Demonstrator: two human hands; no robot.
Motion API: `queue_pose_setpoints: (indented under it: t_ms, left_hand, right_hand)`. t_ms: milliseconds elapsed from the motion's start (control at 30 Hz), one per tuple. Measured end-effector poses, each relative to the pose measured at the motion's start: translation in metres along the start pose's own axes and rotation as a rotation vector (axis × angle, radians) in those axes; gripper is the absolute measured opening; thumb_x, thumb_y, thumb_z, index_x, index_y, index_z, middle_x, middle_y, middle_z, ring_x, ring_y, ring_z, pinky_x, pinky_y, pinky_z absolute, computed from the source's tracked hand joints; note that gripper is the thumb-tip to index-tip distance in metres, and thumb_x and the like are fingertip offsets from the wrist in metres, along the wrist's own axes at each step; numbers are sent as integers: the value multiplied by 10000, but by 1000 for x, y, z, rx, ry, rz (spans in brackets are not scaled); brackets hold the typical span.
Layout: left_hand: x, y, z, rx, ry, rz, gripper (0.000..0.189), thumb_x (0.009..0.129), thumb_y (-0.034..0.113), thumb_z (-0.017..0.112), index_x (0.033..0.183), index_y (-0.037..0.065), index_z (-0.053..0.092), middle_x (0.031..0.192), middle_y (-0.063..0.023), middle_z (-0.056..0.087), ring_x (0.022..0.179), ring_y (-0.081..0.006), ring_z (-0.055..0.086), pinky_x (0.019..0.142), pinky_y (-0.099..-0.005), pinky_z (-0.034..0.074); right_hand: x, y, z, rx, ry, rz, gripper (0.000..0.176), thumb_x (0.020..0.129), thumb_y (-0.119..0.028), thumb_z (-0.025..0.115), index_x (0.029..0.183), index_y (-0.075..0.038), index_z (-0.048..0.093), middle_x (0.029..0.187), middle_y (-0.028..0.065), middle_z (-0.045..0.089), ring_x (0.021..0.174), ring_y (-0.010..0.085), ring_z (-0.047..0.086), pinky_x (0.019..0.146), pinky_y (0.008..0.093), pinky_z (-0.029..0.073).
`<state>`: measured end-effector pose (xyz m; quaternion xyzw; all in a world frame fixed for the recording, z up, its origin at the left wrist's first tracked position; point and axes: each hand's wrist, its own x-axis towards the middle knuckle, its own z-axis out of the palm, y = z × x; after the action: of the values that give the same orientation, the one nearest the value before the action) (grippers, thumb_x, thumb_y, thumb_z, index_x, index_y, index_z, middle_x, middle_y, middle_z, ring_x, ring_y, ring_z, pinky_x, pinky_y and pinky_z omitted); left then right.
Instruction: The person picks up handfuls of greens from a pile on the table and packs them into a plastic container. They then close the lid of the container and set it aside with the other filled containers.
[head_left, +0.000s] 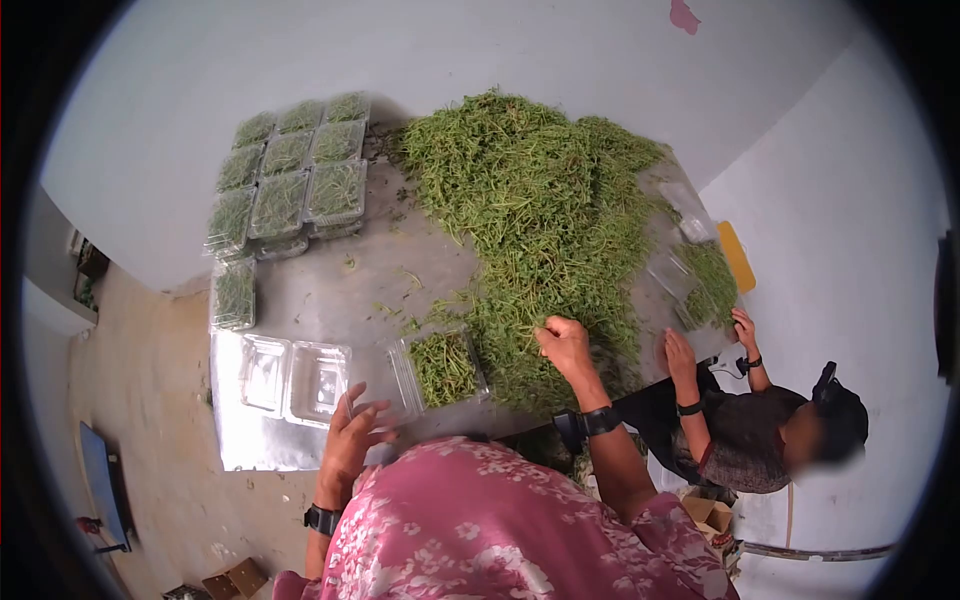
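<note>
My left hand (357, 430) is held with its fingers apart at the table's near edge, beside an open clear plastic clamshell box (318, 382). Closed fingers on my right hand (567, 346) hover over the near part of a large heap of thin green stems (540, 220); whatever they pinch is hidden. Between my hands lies another open clamshell box filled with greens (443, 368), its clear lid folded out to the left.
Closed boxes of greens (278, 200) stand stacked in rows at the back left of the metal table (400, 255). A single filled box (235, 294) sits nearer. To the right, a co-worker's hands (682, 358) are near a box of greens (712, 282).
</note>
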<state>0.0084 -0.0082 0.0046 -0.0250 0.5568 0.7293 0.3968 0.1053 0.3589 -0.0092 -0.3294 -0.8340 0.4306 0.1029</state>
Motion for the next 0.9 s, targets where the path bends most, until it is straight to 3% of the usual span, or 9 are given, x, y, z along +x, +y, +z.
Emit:
queue_pose_setpoints:
  t_ms: [133,333,433,567,667,767,900]
  left_hand:
    - [-1,-2,-4,-4,-4,6,530,942,152,491,1413,54,267,1188,-196,545,986,-311,617,773,-382,555]
    - [0,0,-4,-24,-21,8,574,937,139,512,1424,21,232,1219,-218,537,1020,-296,605,780,-342,542]
    - [-2,2,-3,-27,-28,4,575,940,144,513,1425,22,229,1224,-214,534,1019,-289,605,786,-341,541]
    - [0,-1,-5,-10,-21,3,550,952,136,491,1427,37,231,1210,-199,538,1021,-304,609,804,-365,536]
    - [-1,-1,-6,-14,-32,1,561,950,143,502,1428,32,230,1220,-203,534,1028,-293,603,803,-357,538]
    - [-1,0,-5,-22,-34,-4,572,944,153,523,1427,32,241,1234,-208,530,1026,-271,599,800,-338,542]
    - [0,0,-6,-17,-35,-3,567,943,153,527,1424,35,251,1229,-203,532,1016,-264,602,796,-332,542]
  right_hand:
    - [-10,-29,9,205,-62,93,217,867,-152,621,739,15,564,590,14,533,519,72,504,479,294,403]
    - [-35,-85,25,447,-226,25,197,875,-144,612,732,-29,542,607,-2,542,524,61,516,462,240,411]
    - [-44,-83,54,470,-247,-5,167,886,-140,609,773,-26,562,627,10,560,524,65,521,463,222,414]
    - [-56,-77,69,14,-432,-31,265,827,-157,649,1005,35,601,769,136,674,631,204,663,591,326,507]
    - [-54,-74,63,-97,-330,-235,273,817,-153,650,1014,27,595,821,167,673,749,281,674,664,357,517]
    - [-51,-80,57,-123,-391,-219,274,814,-145,651,1022,19,581,866,186,664,823,314,657,703,374,513]
    - [-55,-91,65,-106,-326,-311,216,803,-105,643,977,-2,566,912,183,629,833,331,631,700,396,502]
